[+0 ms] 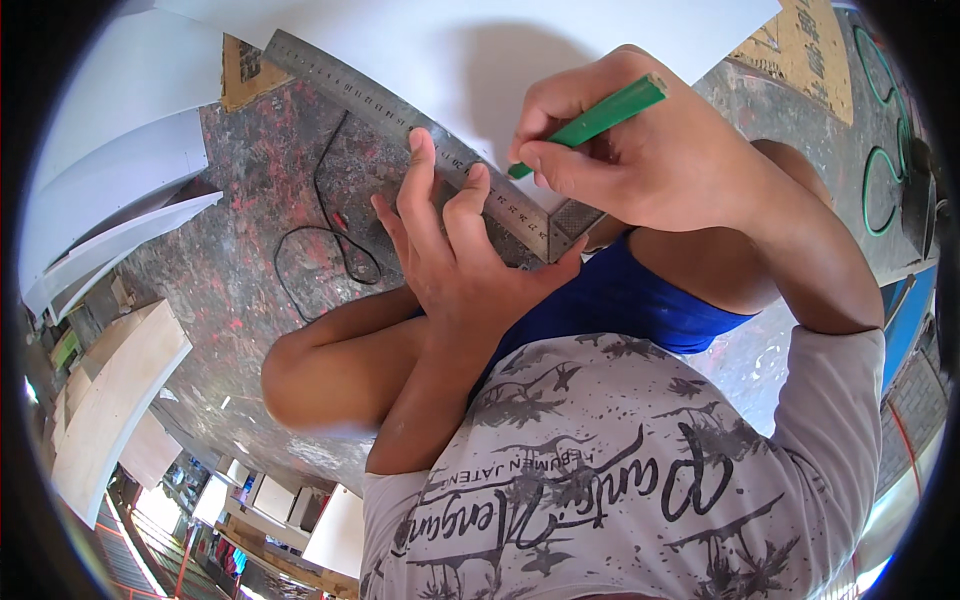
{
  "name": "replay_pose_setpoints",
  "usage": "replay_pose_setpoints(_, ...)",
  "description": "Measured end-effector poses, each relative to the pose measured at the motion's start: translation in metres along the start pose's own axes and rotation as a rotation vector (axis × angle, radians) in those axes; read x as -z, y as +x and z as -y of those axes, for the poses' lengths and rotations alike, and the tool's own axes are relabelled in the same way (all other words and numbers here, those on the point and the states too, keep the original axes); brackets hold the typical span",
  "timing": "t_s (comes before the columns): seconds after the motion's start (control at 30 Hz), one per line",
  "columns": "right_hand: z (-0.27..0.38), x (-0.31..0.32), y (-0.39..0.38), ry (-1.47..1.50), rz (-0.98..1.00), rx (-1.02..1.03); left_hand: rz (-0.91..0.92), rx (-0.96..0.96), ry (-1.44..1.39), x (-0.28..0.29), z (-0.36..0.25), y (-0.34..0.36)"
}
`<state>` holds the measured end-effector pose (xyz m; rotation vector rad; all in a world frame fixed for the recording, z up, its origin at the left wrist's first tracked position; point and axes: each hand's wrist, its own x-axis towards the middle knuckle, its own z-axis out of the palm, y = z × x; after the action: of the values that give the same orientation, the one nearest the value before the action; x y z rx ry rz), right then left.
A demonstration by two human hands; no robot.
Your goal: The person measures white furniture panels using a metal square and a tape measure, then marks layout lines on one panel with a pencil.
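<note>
Head view — right hand (610, 150) grips green carpenter's pencil (612, 112), tip beside steel try square (345, 88); left hand (460, 245), fingers spread, steadies square, white panel (410, 45) beyond. Best: even pressure — constant pencil angle.

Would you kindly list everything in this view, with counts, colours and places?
White sheet: one, white, top centre
Metal square: one, silver, along the sheet's lower-left edge
Pencil: one, green, in the right hand
Cable: one, black, floor, left of centre
Cardboard: two pieces, brown, upper left and upper right
Panels: several, white, far left
Boards: several, pale, lower left
Hose or cord: green, upper right, count unclear
Shirt: one, white with dark print, bottom
Shorts: one pair, blue, centre
Legs: two, bare, bent, centre
Left hand: one, bare, fingertips on the square
Right hand: one, bare, gripping the pencil
</note>
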<state>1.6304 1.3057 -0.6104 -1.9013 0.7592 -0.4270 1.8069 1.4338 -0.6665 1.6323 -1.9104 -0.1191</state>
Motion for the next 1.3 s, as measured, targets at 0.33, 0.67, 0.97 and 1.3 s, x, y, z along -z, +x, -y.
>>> replay_pose_setpoints(0.33,0.001,0.007,-0.013,0.008,0.12,0.023,-0.008,0.0,-0.02,0.0,0.001,-0.001)
replay_pose_setpoints(0.67,-0.001,0.003,-0.012,0.026,0.083,0.064,-0.037,0.014,-0.049,-0.001,0.002,-0.001)
replay_pose_setpoints(0.97,-0.002,-0.004,0.014,-0.036,0.007,0.068,-0.015,0.012,-0.066,0.002,0.003,0.0)
replay_pose_setpoints(1.3,-0.007,-0.01,0.035,-0.042,-0.036,0.092,-0.007,0.022,-0.046,0.006,0.001,0.001)
